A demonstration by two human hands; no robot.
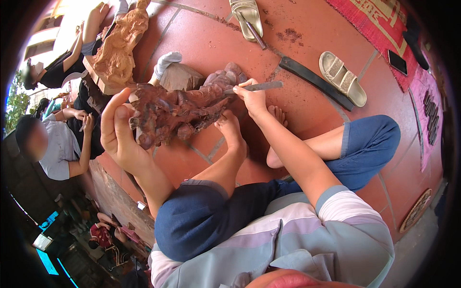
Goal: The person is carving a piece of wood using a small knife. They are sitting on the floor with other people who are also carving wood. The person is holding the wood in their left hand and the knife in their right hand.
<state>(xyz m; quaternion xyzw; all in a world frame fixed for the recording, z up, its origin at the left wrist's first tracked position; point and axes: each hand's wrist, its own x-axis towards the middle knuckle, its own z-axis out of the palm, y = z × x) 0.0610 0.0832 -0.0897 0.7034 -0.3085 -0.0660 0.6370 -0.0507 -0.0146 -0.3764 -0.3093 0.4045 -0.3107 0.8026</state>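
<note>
The person's left hand point(126, 139) is curling around the left end of a knobbly reddish-brown wood carving point(182, 113), its fingers partly stretched out and bearing against the rough edge. How tightly those fingers are pressing, I cannot tell. The right hand point(252, 98) is clamping down on a flat, narrow metal hand tool point(266, 86), thumb and fingers closing together around it near the carving's right part. The tool's broad end is pointing off to the right, while its other end is lying close against the wood (whether it is actually touching, the view is not making clear).

The carving itself is spanning the space in front of the person's bent legs, above the red tiled floor point(307, 45), with rounded lumps bunching at its upper right. A bare foot point(229, 126) is reaching up to its lower edge, and a brown wooden block point(181, 77) is standing just behind it.

Farther right, a long dark bar point(314, 82) is lying beside a beige sandal point(342, 77), and a phone point(397, 62) is resting on a red mat point(367, 24). At upper left, a larger, paler wood carving point(122, 45) is standing near a seated co-worker point(60, 149).
</note>
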